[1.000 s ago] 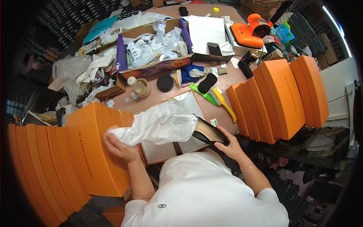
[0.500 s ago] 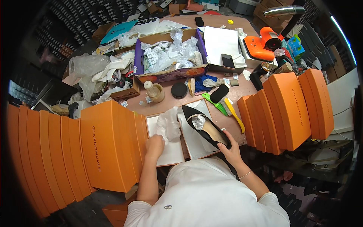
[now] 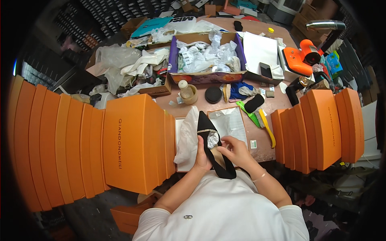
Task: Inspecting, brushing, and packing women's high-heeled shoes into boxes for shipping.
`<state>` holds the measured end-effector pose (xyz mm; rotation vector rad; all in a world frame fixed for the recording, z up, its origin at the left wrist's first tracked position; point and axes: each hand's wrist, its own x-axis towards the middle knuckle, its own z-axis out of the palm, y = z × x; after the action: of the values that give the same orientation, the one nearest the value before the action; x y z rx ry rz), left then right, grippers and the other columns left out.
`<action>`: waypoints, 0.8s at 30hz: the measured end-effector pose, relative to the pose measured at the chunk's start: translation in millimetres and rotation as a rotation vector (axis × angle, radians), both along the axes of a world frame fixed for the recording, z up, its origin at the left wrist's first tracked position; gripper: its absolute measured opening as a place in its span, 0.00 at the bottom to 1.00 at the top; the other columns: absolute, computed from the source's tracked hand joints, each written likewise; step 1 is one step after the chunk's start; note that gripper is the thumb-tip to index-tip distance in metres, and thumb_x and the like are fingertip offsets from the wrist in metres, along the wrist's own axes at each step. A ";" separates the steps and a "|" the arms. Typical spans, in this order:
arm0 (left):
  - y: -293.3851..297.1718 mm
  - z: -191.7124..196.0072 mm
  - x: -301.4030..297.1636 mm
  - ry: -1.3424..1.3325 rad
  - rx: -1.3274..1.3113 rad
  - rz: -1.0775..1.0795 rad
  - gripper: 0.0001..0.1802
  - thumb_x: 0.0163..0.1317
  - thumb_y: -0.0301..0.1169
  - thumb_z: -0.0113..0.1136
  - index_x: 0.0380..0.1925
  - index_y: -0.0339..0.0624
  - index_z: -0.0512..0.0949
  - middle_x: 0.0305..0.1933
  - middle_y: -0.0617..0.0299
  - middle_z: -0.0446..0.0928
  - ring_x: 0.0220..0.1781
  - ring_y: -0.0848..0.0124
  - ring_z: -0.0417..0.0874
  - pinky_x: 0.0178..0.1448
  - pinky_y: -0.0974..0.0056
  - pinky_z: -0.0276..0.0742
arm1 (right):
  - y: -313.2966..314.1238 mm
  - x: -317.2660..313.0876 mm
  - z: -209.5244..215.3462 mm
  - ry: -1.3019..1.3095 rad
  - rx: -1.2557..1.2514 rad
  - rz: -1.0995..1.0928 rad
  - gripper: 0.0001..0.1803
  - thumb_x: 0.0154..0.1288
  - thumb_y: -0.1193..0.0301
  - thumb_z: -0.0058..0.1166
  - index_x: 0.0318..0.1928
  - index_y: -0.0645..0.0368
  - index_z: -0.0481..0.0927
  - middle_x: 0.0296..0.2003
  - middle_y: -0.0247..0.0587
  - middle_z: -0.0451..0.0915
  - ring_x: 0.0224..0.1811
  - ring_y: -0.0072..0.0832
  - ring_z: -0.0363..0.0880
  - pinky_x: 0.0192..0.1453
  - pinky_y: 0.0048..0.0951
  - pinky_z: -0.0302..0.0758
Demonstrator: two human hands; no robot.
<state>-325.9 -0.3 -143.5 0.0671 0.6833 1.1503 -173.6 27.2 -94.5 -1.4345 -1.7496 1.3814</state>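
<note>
A black pointed shoe [image 3: 208, 130] with a tan insole lies toe-away over an open shoe box lined with white tissue paper [image 3: 230, 121]. My left hand [image 3: 202, 157] grips the shoe's left side near its middle. My right hand [image 3: 235, 150] is at the shoe's opening, fingers on a wad of crumpled white paper [image 3: 212, 139] stuffed inside. A loose sheet of tissue [image 3: 187, 135] hangs off the box's left edge.
Tall stacks of orange shoe boxes stand on my left [image 3: 132, 142] and right [image 3: 321, 126]. Beyond are a purple-rimmed carton of crumpled paper [image 3: 206, 60], a round black lid [image 3: 213, 95], green and yellow brushes [image 3: 257, 116], a small bottle in a tape roll [image 3: 187, 91] and an orange tool [image 3: 299, 58].
My left hand let go of the tissue sheet and took the shoe. The shoe swung to point away from me, and my right hand moved from its heel to the paper wad.
</note>
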 end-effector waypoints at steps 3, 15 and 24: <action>1.7 8.2 7.6 0.009 -0.025 0.050 0.45 0.60 0.71 0.41 0.56 0.40 0.69 0.52 0.56 0.76 0.54 0.61 0.77 0.61 0.58 0.72 | 17.0 -30.9 -12.4 -0.066 0.199 -0.019 0.15 0.54 0.65 0.62 0.35 0.65 0.78 0.25 0.46 0.81 0.27 0.42 0.80 0.31 0.37 0.75; -4.6 2.3 2.4 0.139 -0.081 -0.033 0.43 0.64 0.70 0.31 0.60 0.46 0.67 0.53 0.59 0.74 0.54 0.66 0.78 0.55 0.60 0.78 | 16.9 -22.3 -36.4 -0.247 0.802 0.046 0.11 0.50 0.76 0.58 0.35 0.57 0.73 0.27 0.41 0.72 0.31 0.42 0.75 0.33 0.40 0.72; -7.6 1.0 2.5 0.134 -0.060 -0.139 0.43 0.64 0.70 0.30 0.59 0.44 0.67 0.50 0.56 0.76 0.49 0.66 0.80 0.51 0.62 0.80 | 20.7 -10.7 -18.0 -0.307 0.634 0.083 0.13 0.52 0.74 0.59 0.40 0.57 0.74 0.32 0.43 0.72 0.35 0.43 0.75 0.38 0.40 0.71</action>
<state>-323.4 -7.9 -142.5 0.1400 0.8194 0.9970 -184.2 48.0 -112.6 -1.2555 -2.1922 0.5545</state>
